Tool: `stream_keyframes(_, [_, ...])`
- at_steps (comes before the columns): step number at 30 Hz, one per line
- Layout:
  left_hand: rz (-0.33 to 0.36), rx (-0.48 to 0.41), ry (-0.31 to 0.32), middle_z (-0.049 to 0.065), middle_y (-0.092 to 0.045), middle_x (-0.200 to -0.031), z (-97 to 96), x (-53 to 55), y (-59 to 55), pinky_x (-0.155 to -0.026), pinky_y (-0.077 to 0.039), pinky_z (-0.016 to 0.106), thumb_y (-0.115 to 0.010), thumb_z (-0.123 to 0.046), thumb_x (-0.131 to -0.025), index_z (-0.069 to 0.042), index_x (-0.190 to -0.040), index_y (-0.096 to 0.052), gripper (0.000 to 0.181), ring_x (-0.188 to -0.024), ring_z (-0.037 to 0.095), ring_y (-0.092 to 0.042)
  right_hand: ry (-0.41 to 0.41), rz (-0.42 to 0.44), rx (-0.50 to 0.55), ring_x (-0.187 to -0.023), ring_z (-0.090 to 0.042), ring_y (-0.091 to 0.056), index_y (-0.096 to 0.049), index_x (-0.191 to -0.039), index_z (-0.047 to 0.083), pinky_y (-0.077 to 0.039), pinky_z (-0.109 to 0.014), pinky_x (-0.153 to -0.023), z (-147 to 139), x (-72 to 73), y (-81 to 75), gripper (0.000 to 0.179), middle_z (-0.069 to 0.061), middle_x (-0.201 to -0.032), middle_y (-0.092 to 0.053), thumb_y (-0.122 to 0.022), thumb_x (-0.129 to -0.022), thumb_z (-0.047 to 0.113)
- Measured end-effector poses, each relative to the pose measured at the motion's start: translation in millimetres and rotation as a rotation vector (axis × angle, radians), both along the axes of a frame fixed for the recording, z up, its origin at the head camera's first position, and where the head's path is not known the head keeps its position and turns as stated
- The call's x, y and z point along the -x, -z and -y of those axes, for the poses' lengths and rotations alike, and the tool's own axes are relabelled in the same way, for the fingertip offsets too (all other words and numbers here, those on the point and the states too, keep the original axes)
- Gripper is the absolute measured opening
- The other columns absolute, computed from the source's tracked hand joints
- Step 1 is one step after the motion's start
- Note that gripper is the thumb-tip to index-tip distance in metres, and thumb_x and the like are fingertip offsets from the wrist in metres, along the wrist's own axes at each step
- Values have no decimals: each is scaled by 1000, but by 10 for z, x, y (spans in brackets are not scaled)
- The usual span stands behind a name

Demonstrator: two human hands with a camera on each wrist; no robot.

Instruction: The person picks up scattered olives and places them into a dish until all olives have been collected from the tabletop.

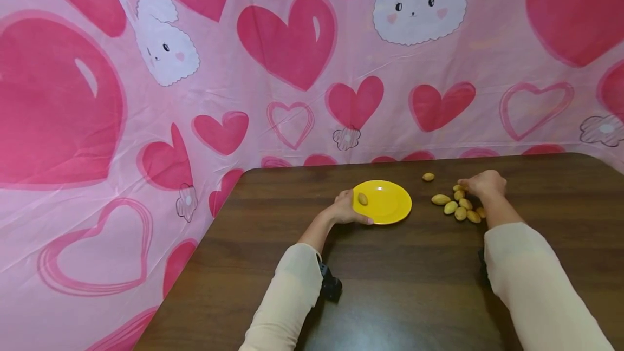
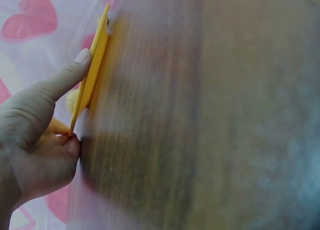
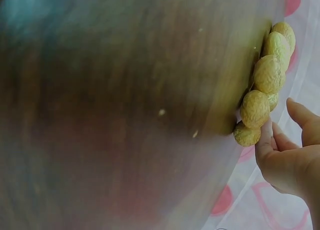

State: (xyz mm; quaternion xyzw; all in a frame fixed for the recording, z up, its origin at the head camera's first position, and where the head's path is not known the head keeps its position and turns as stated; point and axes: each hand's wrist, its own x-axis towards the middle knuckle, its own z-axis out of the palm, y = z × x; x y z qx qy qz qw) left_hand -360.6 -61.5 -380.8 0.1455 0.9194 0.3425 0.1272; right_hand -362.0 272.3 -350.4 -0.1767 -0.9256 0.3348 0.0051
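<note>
My left hand [image 1: 345, 209] grips the left side of a yellow plate [image 1: 390, 207]. Its thumb lies along the rim in the left wrist view, with the other fingers at the edge below. One small yellow oval fruit [image 1: 363, 199] rests on the plate near that hand. Over the far right of a loose cluster of similar fruits [image 1: 460, 213] is my right hand [image 1: 489, 184], fingertips right at a fruit [image 1: 456, 188] on the cluster's far side. In the right wrist view, the thumb stands apart from the fingers, beside wrinkled fruits [image 3: 268, 74].
A single fruit [image 1: 428, 176] lies apart, between plate and cluster, toward the back. The brown wooden table [image 1: 414, 275] ends at a pink curtain [image 1: 292, 123] printed with hearts and rabbits. A black wrist camera [image 1: 331, 286] hangs under the left sleeve.
</note>
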Motion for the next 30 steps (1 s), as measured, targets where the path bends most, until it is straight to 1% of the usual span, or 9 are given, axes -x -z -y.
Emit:
stream_keyframes(3, [3,-2,0,11,-23,-145,5,3,0,-105,-25,48,-78,-36,-72,-8,-144,-25,94,-126,28,-25,-5,2,0,-109,-50,-39,-50,-109,-24,-36,-51,-95,7,10,7,66,-40,-119,-43,-54,-89,39])
stream_keyframes(6, [4,7,3,11,-22,-146,5,0,1,-105,-24,49,-77,-37,-72,-8,-145,-24,94,-127,28,-25,-16,14,2,-110,-51,-38,-46,-114,-26,-36,-51,-95,18,16,16,69,-42,-120,-41,-53,-89,38])
stream_keyframes(9, [2,12,8,11,-22,-146,1,-7,-1,-106,-24,48,-77,-37,-72,-8,-145,-24,94,-127,28,-25,-13,27,19,-114,-52,-34,-41,-117,-28,-33,-52,-98,37,17,25,71,-43,-123,-36,-54,-89,36])
stream_keyframes(12, [4,16,8,10,-22,-146,-2,-9,-3,-106,-24,48,-77,-37,-73,-8,-145,-23,95,-127,28,-25,-7,29,27,-114,-52,-33,-40,-117,-28,-32,-52,-98,55,14,41,69,-43,-123,-36,-55,-88,33])
stream_keyframes(18, [13,31,2,11,-19,-148,1,-5,-17,-107,-22,47,-77,-37,-73,-6,-146,-19,98,-130,28,-23,9,15,49,-112,-50,-35,-40,-117,-28,-35,-51,-96,76,15,66,69,-42,-121,-37,-58,-87,32])
stream_keyframes(26, [16,25,-2,10,-20,-148,-2,1,-13,-106,-23,47,-77,-38,-73,-6,-146,-20,98,-129,27,-24,17,44,52,-112,-49,-35,-34,-121,-29,-36,-50,-96,48,38,72,77,-43,-123,-35,-60,-86,35])
stream_keyframes(30, [14,28,-6,10,-21,-147,-5,-5,-12,-107,-23,46,-77,-38,-72,-6,-146,-20,99,-129,27,-24,17,49,66,-111,-48,-36,-34,-121,-29,-36,-49,-96,39,36,75,78,-42,-124,-35,-60,-85,35])
